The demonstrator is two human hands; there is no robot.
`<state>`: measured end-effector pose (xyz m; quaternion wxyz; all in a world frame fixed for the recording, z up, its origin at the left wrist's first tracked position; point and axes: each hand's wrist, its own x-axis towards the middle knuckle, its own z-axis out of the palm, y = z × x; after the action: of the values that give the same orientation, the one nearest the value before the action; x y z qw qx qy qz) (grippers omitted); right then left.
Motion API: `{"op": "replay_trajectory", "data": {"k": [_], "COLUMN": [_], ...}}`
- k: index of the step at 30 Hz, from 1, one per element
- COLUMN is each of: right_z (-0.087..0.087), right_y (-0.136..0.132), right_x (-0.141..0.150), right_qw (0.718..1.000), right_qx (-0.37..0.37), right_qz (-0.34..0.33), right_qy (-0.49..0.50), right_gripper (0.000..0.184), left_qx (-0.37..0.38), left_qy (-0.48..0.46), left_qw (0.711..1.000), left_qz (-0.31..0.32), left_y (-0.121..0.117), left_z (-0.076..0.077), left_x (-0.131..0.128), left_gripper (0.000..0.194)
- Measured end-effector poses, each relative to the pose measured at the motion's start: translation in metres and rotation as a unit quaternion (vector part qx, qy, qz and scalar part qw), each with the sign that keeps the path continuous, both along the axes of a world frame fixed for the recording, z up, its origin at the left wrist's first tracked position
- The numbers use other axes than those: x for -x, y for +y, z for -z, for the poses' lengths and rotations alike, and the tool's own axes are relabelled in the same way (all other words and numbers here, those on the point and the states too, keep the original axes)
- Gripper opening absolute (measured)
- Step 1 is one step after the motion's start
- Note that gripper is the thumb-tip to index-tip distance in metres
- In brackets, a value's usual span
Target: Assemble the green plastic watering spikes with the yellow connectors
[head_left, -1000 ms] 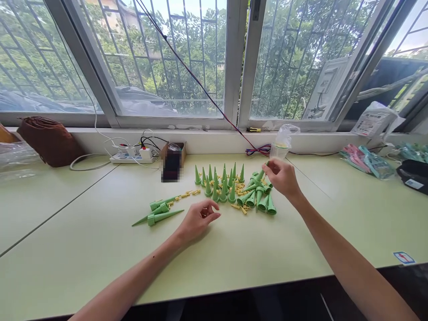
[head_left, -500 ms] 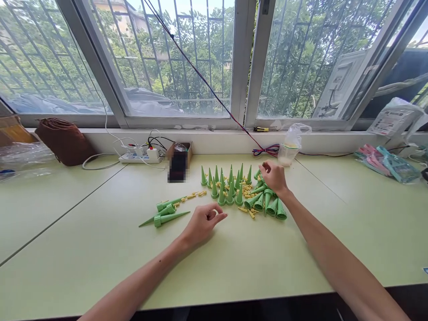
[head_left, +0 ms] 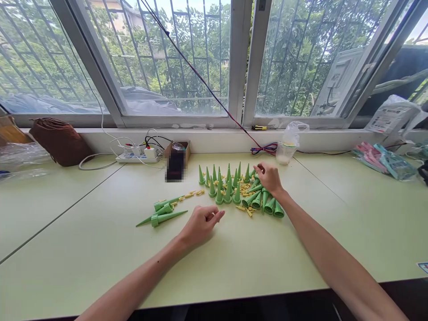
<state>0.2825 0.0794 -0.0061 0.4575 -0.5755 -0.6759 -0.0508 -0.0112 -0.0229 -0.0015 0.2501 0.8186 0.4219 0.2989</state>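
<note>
My right hand (head_left: pixel 269 179) reaches over the pile at the right, its thumb and fingers pinched on a green plastic spike (head_left: pixel 255 180) that they partly hide. Under and before it lie several more hollow green spikes (head_left: pixel 264 203), open ends towards me. Left of this pile, several green spikes (head_left: pixel 228 192) stand upright on their round bases, with small yellow plastic pieces (head_left: pixel 248 211) scattered among them. My left hand (head_left: pixel 199 225) rests on the table with its fingers curled in, and nothing shows in it. Beside it lie a few green spikes (head_left: pixel 162 218) on their sides.
A pale green table (head_left: pixel 214 267) runs along the window. At the back are a power strip (head_left: pixel 137 156), a small cardboard box (head_left: pixel 185 154), a bundled cable (head_left: pixel 265 148) and a plastic cup with a bag (head_left: pixel 286 151). Brown folded cloth (head_left: pixel 62 142) lies left; bagged pink and teal items (head_left: pixel 384 160) lie right.
My right hand has shifted left and lower over the pile, towards the standing spikes. The left hand has barely moved, its thumb and forefinger now closer together. The view has turned slightly.
</note>
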Motion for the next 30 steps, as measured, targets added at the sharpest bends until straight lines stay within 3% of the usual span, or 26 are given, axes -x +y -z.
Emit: {"op": "replay_trajectory", "data": {"k": [17,30], "right_z": [-0.0028,-0.0011], "right_y": [-0.0043,-0.0046], "right_x": [0.0054,0.0073], "right_qw": [0.995,0.987], "right_qx": [0.014,0.097], "right_qz": [0.051,0.078], "right_qy": [-0.088,-0.099], "right_gripper": [0.027,0.026], "left_qx": [-0.025,-0.050], "left_qy": [0.045,0.047], "left_qw": [0.998,0.996], "left_qz": [0.027,0.054], "left_y": [-0.0015,-0.0009], "left_z": [0.0013,0.0052], "left_x": [-0.0009,0.0001], "left_gripper": [0.045,0.043]}}
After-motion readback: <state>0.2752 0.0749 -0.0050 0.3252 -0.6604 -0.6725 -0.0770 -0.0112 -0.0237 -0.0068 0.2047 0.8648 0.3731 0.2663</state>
